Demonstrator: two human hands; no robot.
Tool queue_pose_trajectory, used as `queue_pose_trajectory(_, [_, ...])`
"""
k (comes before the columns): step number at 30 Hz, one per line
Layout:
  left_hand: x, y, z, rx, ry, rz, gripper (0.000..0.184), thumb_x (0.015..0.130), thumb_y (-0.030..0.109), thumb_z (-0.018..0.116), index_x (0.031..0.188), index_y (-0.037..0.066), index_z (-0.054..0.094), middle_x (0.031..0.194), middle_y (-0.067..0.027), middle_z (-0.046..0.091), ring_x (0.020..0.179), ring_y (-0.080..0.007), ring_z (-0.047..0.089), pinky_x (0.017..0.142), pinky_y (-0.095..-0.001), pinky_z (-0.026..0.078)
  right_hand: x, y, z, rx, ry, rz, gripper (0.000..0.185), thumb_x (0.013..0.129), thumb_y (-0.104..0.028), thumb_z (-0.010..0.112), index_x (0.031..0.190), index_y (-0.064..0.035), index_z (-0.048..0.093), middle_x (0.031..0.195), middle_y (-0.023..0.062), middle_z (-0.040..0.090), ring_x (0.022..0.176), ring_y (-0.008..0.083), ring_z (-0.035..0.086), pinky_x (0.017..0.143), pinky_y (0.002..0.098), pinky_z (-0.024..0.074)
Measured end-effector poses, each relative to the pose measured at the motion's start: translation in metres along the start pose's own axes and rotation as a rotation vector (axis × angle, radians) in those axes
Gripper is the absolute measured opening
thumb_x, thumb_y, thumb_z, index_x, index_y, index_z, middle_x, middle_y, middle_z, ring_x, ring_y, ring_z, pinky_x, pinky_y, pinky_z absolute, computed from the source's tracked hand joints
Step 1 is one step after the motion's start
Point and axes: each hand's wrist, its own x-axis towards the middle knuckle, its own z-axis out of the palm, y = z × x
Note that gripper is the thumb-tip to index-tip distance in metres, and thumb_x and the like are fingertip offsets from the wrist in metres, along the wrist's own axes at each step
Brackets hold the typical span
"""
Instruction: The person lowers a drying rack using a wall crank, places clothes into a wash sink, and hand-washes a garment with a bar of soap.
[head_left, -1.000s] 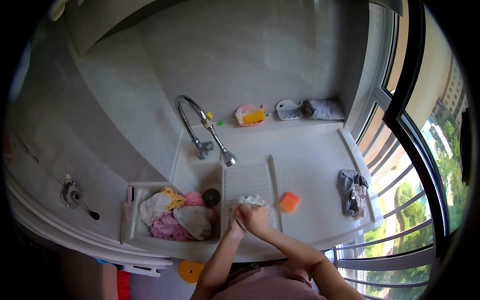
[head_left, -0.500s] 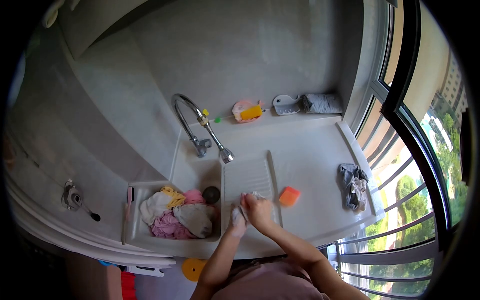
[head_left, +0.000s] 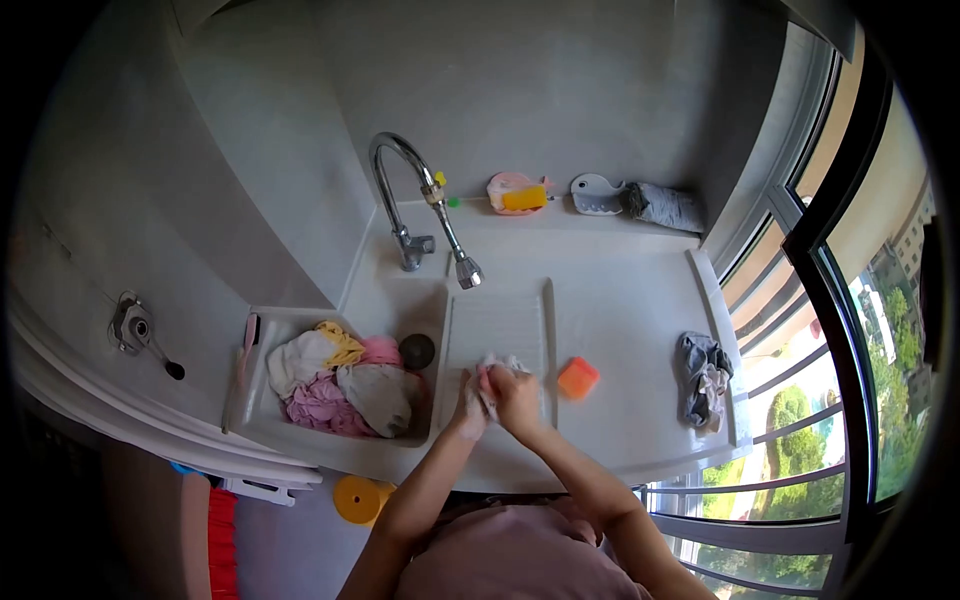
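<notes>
My left hand [head_left: 474, 408] and my right hand [head_left: 516, 397] are together over the lower part of the ridged washboard [head_left: 500, 315]. Between them is a white cloth [head_left: 492, 366], bunched up and gripped by both. Suds seem to coat my left hand and wrist. Right of the washboard lies an orange-pink soap block [head_left: 578, 378]. To the left, the sink basin [head_left: 405, 308] holds a heap of white, yellow and pink clothes [head_left: 325, 403] and a dark round drain piece [head_left: 416, 350].
A chrome faucet [head_left: 400, 150] arches over the basin. Along the back ledge are a pink dish with a yellow bar [head_left: 524, 197], a grey whale-shaped dish [head_left: 597, 196] and a folded grey cloth [head_left: 665, 207]. Grey garments [head_left: 706, 380] lie at right; a brush [head_left: 248, 340] rests on the left rim.
The camera view has shifted, so the sink and faucet sit higher in the picture. My hands have moved slightly against each other, still gripping the white cloth.
</notes>
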Motion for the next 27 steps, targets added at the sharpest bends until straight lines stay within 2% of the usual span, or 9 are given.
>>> queue_pose_trajectory(2, [-0.001,0.018,0.021,0.663,0.024,-0.006,0.034,0.09,0.04,0.053,0.093,0.006,0.055,0.088,-0.0004,0.055,0.079,-0.0103,0.054,0.068,-0.0268,0.045,0.014,0.013,-0.003,-0.002,0.021,0.259,0.041,0.085,-0.031,0.062,0.06,-0.0015,0.049,0.049,0.0185,0.045,0.045,0.0314,0.049,0.046,0.0397,0.0384])
queue_pose_trajectory(5, [-0.012,0.016,0.04,0.332,0.18,0.027,0.027,0.096,0.031,0.045,0.089,0.009,0.059,0.085,0.0028,0.055,0.079,-0.0057,0.051,0.068,-0.0217,0.043,0.013,0.022,-0.009,0.596,-0.147,0.808,0.043,0.086,-0.038,0.062,0.069,0.001,0.061,0.059,-0.0016,0.05,0.058,0.0053,0.042,0.048,0.0265,0.0358])
queue_pose_trajectory(12, [-0.021,0.036,0.052,0.562,0.081,0.11,0.032,0.094,0.036,0.046,0.084,0.007,0.057,0.075,0.0025,0.052,0.071,-0.0064,0.048,0.061,-0.0249,0.04,0.019,0.023,-0.01,0.473,-0.066,0.691,0.039,0.089,-0.033,0.059,0.068,0.0003,0.06,0.059,0.0,0.053,0.057,0.0048,0.044,0.048,0.0255,0.039])
queue_pose_trajectory(14, [0.004,0.005,0.007,0.2,-0.066,0.171,0.029,0.094,0.035,0.045,0.091,0.009,0.058,0.078,0.0012,0.055,0.072,-0.0081,0.051,0.063,-0.0264,0.043,0.007,0.0,-0.001,-0.088,0.024,0.13,0.037,0.087,-0.024,0.058,0.057,-0.0037,0.049,0.05,0.0138,0.047,0.042,0.0254,0.048,0.045,0.0359,0.0391])
queue_pose_trajectory(16, [0.043,-0.009,-0.039,-0.087,-0.27,-0.235,0.029,0.093,0.036,0.045,0.096,0.01,0.058,0.084,-0.0004,0.057,0.078,-0.0125,0.056,0.071,-0.0288,0.046,0.006,-0.029,-0.011,-0.098,-0.021,-0.052,0.033,0.082,-0.023,0.06,0.056,-0.0062,0.049,0.048,0.0162,0.049,0.047,0.0352,0.053,0.047,0.0441,0.0418])
queue_pose_trajectory(18, [-0.009,0.024,0.033,-0.093,0.106,-0.117,0.029,0.094,0.034,0.046,0.094,0.008,0.058,0.087,-0.0005,0.057,0.083,-0.0126,0.056,0.076,-0.0283,0.045,0.007,0.006,-0.001,-0.149,-0.058,0.015,0.033,0.082,-0.023,0.06,0.056,-0.0061,0.05,0.05,0.0158,0.052,0.048,0.0353,0.054,0.047,0.0449,0.042])
queue_pose_trajectory(21, [-0.011,0.022,0.054,0.014,0.11,-0.019,0.032,0.097,0.03,0.039,0.092,0.006,0.06,0.089,-0.0019,0.062,0.084,-0.0113,0.058,0.079,-0.0234,0.046,0.025,0.02,-0.004,-0.167,0.01,0.259,0.035,0.085,-0.025,0.056,0.056,-0.0062,0.05,0.052,0.0175,0.053,0.05,0.0362,0.054,0.047,0.0447,0.0421])
queue_pose_trajectory(25, [-0.014,0.04,0.037,0.009,-0.24,-0.348,0.03,0.093,0.034,0.048,0.088,0.007,0.061,0.08,0.0023,0.059,0.076,-0.0063,0.056,0.069,-0.021,0.044,-0.005,-0.016,-0.003,-0.121,-0.024,-0.049,0.036,0.083,-0.025,0.058,0.054,-0.0054,0.047,0.049,0.0174,0.049,0.045,0.0363,0.051,0.045,0.043,0.0399])
queue_pose_trajectory(27, [-0.012,0.026,0.039,0.154,-0.104,-0.188,0.032,0.093,0.037,0.049,0.088,0.008,0.062,0.078,0.0026,0.058,0.075,-0.0075,0.056,0.068,-0.0222,0.044,0.003,0.009,0.001,-0.113,0.009,0.047,0.036,0.083,-0.025,0.058,0.054,-0.0057,0.047,0.048,0.0171,0.049,0.045,0.0361,0.051,0.045,0.0432,0.0404])
